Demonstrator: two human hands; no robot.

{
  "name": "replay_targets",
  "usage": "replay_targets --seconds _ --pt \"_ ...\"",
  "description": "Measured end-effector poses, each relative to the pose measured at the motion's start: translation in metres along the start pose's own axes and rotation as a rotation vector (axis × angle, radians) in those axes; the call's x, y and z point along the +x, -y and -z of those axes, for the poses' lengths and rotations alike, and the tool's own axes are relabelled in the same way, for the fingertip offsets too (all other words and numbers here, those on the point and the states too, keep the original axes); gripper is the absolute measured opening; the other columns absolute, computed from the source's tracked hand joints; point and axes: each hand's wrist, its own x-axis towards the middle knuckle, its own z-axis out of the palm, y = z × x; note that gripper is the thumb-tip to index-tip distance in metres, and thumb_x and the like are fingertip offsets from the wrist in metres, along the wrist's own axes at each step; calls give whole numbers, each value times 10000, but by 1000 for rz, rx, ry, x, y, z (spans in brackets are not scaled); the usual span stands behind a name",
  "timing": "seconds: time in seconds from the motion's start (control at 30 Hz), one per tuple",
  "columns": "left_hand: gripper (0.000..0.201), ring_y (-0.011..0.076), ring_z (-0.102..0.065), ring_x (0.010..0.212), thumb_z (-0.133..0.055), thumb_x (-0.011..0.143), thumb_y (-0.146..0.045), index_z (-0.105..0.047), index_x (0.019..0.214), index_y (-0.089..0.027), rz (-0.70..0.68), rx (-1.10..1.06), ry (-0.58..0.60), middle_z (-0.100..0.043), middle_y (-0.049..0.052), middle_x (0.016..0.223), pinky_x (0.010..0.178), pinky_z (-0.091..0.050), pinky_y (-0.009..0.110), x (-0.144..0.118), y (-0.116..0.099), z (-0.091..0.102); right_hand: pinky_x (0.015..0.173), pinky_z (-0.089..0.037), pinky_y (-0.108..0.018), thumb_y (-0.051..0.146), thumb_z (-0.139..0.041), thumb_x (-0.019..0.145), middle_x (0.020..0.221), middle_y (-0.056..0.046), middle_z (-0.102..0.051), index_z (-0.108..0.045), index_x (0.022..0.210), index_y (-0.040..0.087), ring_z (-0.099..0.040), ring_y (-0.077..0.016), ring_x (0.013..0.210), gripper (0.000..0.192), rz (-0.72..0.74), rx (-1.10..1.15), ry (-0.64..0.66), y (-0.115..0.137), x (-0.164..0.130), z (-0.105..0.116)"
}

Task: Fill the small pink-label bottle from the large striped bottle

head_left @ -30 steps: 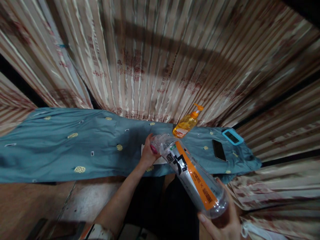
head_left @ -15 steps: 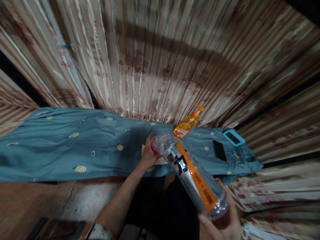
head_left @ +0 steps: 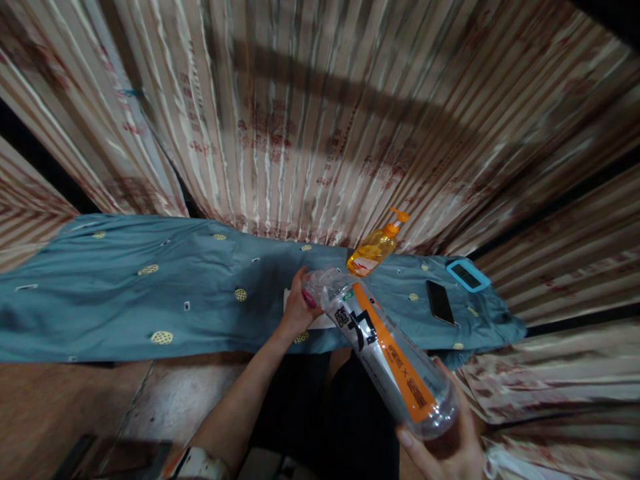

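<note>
A large clear plastic bottle (head_left: 383,357) with a silver and orange label is tilted, its neck end up and to the left. My right hand (head_left: 445,443) is closed around its base. My left hand (head_left: 297,307) is closed around a small clear plastic container (head_left: 313,285) with pink on it, whose exact kind I cannot make out. The bottle's neck end meets or overlaps this container; whether they touch is unclear. Beneath my left hand, a white sheet (head_left: 324,323) lies partly hidden on the blue-green cloth (head_left: 210,267).
An orange pump bottle (head_left: 373,253) with yellow liquid stands behind the large bottle. To the right lie a black phone (head_left: 440,302) and a light-blue digital clock (head_left: 469,275). A patterned curtain (head_left: 300,133) hangs along the table's back edge.
</note>
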Motion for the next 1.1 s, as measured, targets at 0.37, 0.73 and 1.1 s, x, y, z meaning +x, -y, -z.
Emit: replay_targets --seconds 0.37,0.73,1.1 --pt "1138 373 -717 1340 -1001 555 -205 -429 1540 -194 7 14 -6 -696 178 1455 1213 -535 560 0 -2 0 1214 -491 -531 544 -902 802 1599 -163 -591 -433 1673 194 -506 -434 1539 1050 48 -47 -8 2 3 3" --pt "1103 375 -706 1360 -979 571 -198 -435 1531 -197 -4 23 -11 -687 181 1472 1220 -531 556 0 -2 0 1184 -521 -530 557 -891 811 1625 -183 -558 -392 1693 200 -544 -431 1508 1075 37 -44 -5 2 1 1" --pt "1126 363 -734 1305 -987 559 -190 -422 1533 -193 16 1 8 -703 177 1440 1201 -547 553 0 -3 1 1204 -492 -563 549 -915 776 1651 -188 -538 -383 1703 209 -525 -450 1520 1122 23 -37 -9 -2 1 2"
